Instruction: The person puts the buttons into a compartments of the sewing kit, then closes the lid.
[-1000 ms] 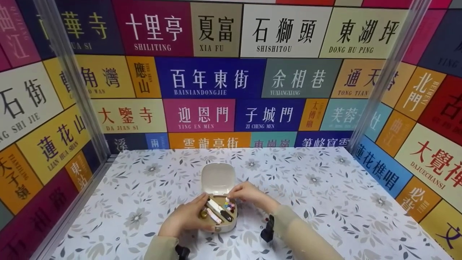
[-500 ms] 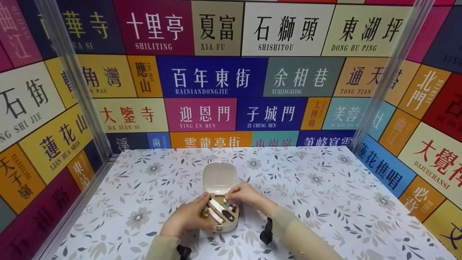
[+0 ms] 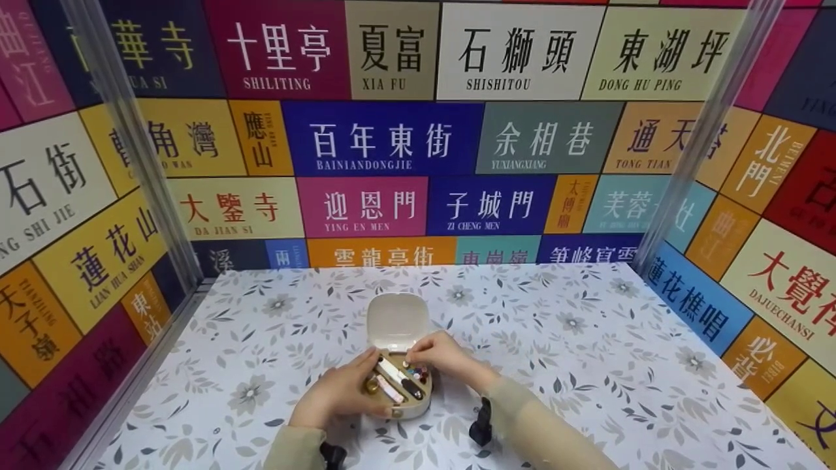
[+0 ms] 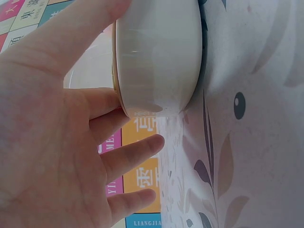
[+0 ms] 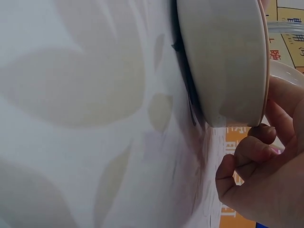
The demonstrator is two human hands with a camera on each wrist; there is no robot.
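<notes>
A small white sewing-kit-like case (image 3: 410,412) stands on the table, its lid (image 3: 397,320) raised at the back. My left hand (image 3: 336,390) grips the left side of the case between thumb and forefinger; the other fingers extend apart in the left wrist view. At the right compartment, my right hand (image 3: 441,352) pinches a tiny white piece (image 3: 405,363) with thumb and forefinger, its other fingers curled. Tiny coloured pieces (image 3: 421,375) lie below the fingertips. A white-and-black tool (image 3: 403,378) lies across the middle, beside a pink-and-white strip (image 3: 390,388) and a round gold-coloured item (image 3: 371,386).
The table (image 3: 248,339) has a white cover printed with grey flowers and leaves. Walls of coloured sign panels (image 3: 392,140) rise behind and at both sides, with clear corner posts (image 3: 692,137).
My right fingertips have shifted slightly left over the compartment with the tiny white piece, and the coloured pieces look rearranged. My left hand keeps its grip on the case.
</notes>
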